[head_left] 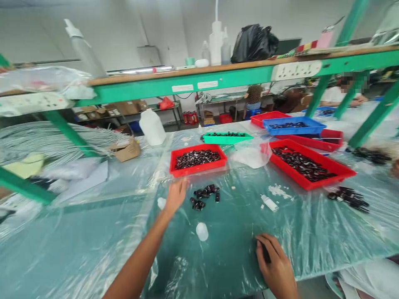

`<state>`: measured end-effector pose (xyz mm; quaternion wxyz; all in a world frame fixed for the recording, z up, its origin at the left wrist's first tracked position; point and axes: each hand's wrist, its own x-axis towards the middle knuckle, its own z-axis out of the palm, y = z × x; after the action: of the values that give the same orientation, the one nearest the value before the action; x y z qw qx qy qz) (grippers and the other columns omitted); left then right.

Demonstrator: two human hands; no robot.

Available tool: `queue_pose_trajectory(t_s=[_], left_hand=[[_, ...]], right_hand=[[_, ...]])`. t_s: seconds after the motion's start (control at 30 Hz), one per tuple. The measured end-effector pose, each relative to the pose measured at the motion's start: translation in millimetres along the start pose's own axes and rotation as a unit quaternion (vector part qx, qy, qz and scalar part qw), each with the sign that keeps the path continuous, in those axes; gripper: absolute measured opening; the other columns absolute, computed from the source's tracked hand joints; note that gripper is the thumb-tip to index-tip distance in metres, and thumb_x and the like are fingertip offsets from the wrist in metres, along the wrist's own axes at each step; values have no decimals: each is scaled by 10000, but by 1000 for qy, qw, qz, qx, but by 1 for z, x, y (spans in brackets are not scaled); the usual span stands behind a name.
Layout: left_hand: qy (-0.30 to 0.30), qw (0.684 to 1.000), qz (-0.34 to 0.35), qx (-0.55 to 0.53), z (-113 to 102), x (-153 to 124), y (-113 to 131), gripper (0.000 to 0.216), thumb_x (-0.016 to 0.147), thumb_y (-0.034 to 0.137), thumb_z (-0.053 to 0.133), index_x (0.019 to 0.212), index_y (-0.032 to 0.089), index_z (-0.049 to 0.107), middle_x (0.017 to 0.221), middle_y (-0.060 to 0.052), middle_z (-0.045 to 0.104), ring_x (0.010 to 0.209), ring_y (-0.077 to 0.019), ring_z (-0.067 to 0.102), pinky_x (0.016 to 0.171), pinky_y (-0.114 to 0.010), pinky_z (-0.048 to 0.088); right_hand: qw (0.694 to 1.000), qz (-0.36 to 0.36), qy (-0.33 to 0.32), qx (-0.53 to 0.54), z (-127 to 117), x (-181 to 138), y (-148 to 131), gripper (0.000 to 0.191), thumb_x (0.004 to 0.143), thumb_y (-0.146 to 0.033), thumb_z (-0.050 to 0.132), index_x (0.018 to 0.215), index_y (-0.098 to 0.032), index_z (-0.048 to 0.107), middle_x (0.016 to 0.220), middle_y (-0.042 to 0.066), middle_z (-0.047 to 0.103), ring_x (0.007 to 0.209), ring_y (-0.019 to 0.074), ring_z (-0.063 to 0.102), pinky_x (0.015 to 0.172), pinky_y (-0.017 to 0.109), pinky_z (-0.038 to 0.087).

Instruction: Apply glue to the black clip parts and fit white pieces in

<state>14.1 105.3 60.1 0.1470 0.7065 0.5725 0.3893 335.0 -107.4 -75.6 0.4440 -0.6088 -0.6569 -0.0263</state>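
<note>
My left hand (175, 195) reaches forward over the plastic-covered table, fingers stretched out and empty, just left of a small pile of dark parts (204, 195). Right behind it stands a red tray (174, 166) filled with the same dark parts. My right hand (276, 263) rests near the table's front edge, fingers curled around a small dark part (264, 252). A white cap (202, 231) lies between my hands and a second white cap (161, 202) sits beside my left wrist.
A larger red tray (339, 169), a green tray (227, 139) and a blue tray (314, 126) hold more dark parts. A small white bottle (269, 203) and white bits lie mid-table. A white jug (151, 126) and cardboard box (126, 150) stand at left. People sit further back.
</note>
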Motion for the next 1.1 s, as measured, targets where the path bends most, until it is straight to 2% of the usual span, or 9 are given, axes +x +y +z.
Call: queue_pose_trajectory(t_s=[0.2,0.27,0.33,0.43,0.57,0.67,0.77,0.97,1.1], left_hand=[[1,998,-61,-5,-40,-241,-15,297,1044,403,565,967,139,675,755,13,658,642,-127,656,641,-287,587],[28,996,-89,4,-54,-294,-9,311,1075,397,495,1102,137,665,830,-12,691,692,-139,691,652,-293,602],[48,993,-107,21,-63,-319,-3,315,1089,382,462,1116,141,663,794,-1,679,658,-132,679,654,-293,602],[49,991,-109,54,-65,-305,1,257,1061,360,534,1010,159,685,829,-12,688,709,-135,675,686,-299,598],[-2,993,-64,98,-43,-223,0,221,1018,328,616,1169,174,663,1105,-71,702,923,-188,697,841,-388,609],[-67,989,-1,133,-12,-153,-1,339,996,336,647,1302,194,615,1338,-113,625,1152,-260,651,967,-478,574],[-138,976,48,161,17,-107,-5,342,982,349,667,1281,186,628,1346,-113,623,1179,-274,639,989,-501,559],[-139,980,77,123,31,-86,-18,262,994,324,653,1201,164,656,1233,-96,674,1081,-241,678,938,-463,583],[-109,990,87,23,27,-81,-27,218,1007,336,633,1110,147,666,1081,-68,697,961,-206,695,863,-413,600]], right_hand=[[999,2,-37,21,-3,3,3,365,1011,-521,488,1041,-227,703,1090,102,701,980,295,710,880,465,585],[995,-7,-81,56,1,11,-6,403,984,-579,501,1004,-243,721,1085,98,709,959,294,719,827,432,603],[983,-26,-146,105,12,25,-22,380,954,-592,552,1068,-270,719,1070,74,713,865,241,735,698,332,615],[956,-59,-234,168,42,49,-57,472,872,-577,668,1255,-302,656,1029,43,698,677,166,694,555,253,583],[935,-67,-283,204,78,72,-89,457,807,-561,681,1154,-263,688,929,44,676,572,174,632,543,306,575],[924,-43,-303,229,86,77,-89,403,796,-563,658,1027,-235,698,894,63,704,508,183,635,501,322,572],[912,-2,-318,258,79,77,-79,450,808,-564,675,1118,-238,674,1029,105,754,681,248,756,515,311,607],[880,9,-326,345,63,119,-84,319,868,-410,729,1110,-222,640,1106,77,740,1038,250,736,955,396,597],[851,-14,-314,420,83,168,-82,372,939,-430,705,1180,-157,625,1132,82,693,1051,237,690,932,459,587]])
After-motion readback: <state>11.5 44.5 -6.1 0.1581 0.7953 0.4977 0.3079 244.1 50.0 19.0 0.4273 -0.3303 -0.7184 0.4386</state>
